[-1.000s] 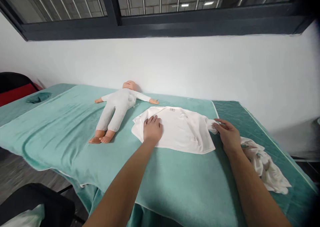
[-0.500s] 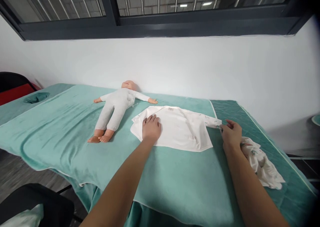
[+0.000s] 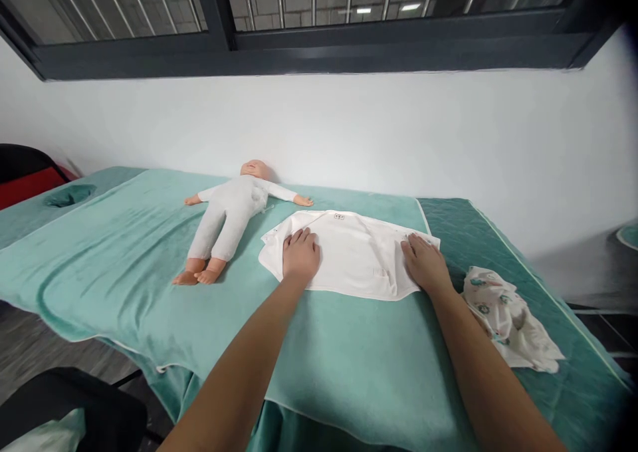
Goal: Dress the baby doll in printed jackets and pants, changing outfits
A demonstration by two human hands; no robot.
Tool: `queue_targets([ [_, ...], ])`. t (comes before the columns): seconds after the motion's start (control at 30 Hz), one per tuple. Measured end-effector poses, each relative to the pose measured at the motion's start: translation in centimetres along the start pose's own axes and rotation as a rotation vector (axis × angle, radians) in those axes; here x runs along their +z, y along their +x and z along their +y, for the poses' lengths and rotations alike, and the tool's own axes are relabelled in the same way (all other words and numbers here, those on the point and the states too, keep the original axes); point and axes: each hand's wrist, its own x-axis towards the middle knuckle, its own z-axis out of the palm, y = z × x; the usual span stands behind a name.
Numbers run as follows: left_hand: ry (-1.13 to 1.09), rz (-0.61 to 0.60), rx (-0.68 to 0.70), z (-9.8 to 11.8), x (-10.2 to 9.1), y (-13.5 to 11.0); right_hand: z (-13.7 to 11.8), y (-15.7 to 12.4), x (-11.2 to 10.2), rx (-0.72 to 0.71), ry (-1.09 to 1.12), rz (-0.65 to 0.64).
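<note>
A small white baby shirt (image 3: 349,252) lies spread on the green bed cover, a printed label at its neckline. My left hand (image 3: 302,254) rests flat on the shirt's left part, fingers stretched out. Over on the right part, my right hand (image 3: 425,260) also lies flat, near the sleeve, and hides some of it. Neither hand grips anything. To the left of the shirt a baby doll (image 3: 232,213) lies on its back, with a white cloth body, arms spread and bare feet.
A crumpled white printed cloth (image 3: 511,322) lies to the right of my right forearm. The green bed cover (image 3: 124,259) reaches the white wall (image 3: 349,133) under a barred window. Black chairs stand at the lower left (image 3: 70,399) and far left (image 3: 24,153).
My right hand has let go of the sleeve end and moved left onto the shirt, where it now lies flat. My left hand has stayed in place.
</note>
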Motion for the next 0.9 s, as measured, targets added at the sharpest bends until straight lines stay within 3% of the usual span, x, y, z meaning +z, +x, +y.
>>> queue_targets([
  [0.07, 0.004, 0.0, 0.0, 0.0, 0.0, 0.0, 1.0, 0.3, 0.1, 0.066, 0.012, 0.043],
  [0.17, 0.005, 0.009, 0.004, -0.1, 0.1, 0.0, 2.5, 0.6, -0.2, 0.131, 0.07, 0.211],
  [0.27, 0.004, 0.015, 0.01, -0.1, 0.2, 0.0, 3.5, 0.9, -0.6, 0.296, 0.107, 0.352],
  [0.37, 0.008, 0.014, 0.014, -0.1, 0.2, 0.0, 3.9, 1.0, -0.9, 0.393, 0.153, 0.328],
  [0.5, 0.015, 0.007, 0.008, -0.1, 0.1, -0.1, 3.8, 1.1, -1.3, 0.398, 0.182, 0.328],
  [0.73, 0.002, 0.014, 0.011, -0.1, 0.0, -0.1, 2.2, 0.8, -1.8, 0.212, 0.112, 0.617],
  [0.8, 0.003, 0.007, 0.009, 0.0, 0.0, -0.1, 1.6, 0.6, -1.6, 0.095, 0.113, 0.563],
  [0.9, 0.0, -0.002, 0.005, 0.0, -0.1, -0.2, 0.8, 0.4, -0.7, -0.141, 0.102, 0.29],
])
